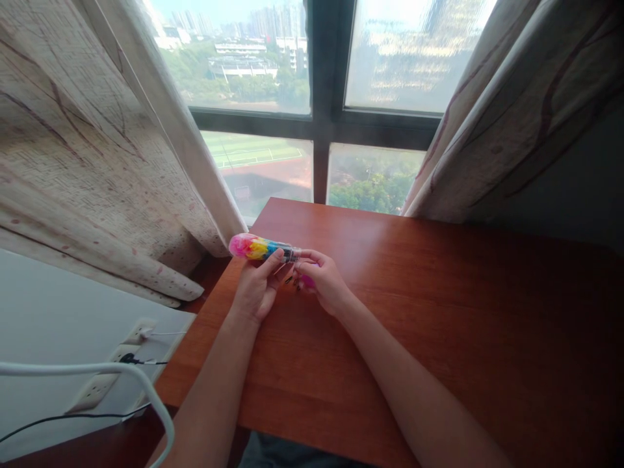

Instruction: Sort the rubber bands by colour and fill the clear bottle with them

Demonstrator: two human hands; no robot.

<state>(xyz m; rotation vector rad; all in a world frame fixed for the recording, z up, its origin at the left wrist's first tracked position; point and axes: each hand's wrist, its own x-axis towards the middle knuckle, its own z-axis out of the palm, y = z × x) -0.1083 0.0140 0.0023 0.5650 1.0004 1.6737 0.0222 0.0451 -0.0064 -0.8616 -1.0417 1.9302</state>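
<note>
A clear plastic bottle (258, 247) lies tilted on its side above the table, its rounded end to the left. Inside are bands of pink, red, yellow, blue and black small pieces, perhaps hair ties. My left hand (256, 286) is closed around the bottle from below, thumb along its near side. At the bottle's mouth, my right hand (325, 281) has its fingers against the rim and holds a purple cap (309, 278) in its palm side, partly hidden by the fingers. A few thin black loops (291, 281) show between the hands; whether they are held I cannot tell.
Both forearms rest over a reddish-brown wooden table (414, 312). A window (322, 123) stands behind it, with patterned curtains (121, 130) on both sides. To the left are wall sockets (97, 390) with plugs and a white cable (97, 369) close to my left arm.
</note>
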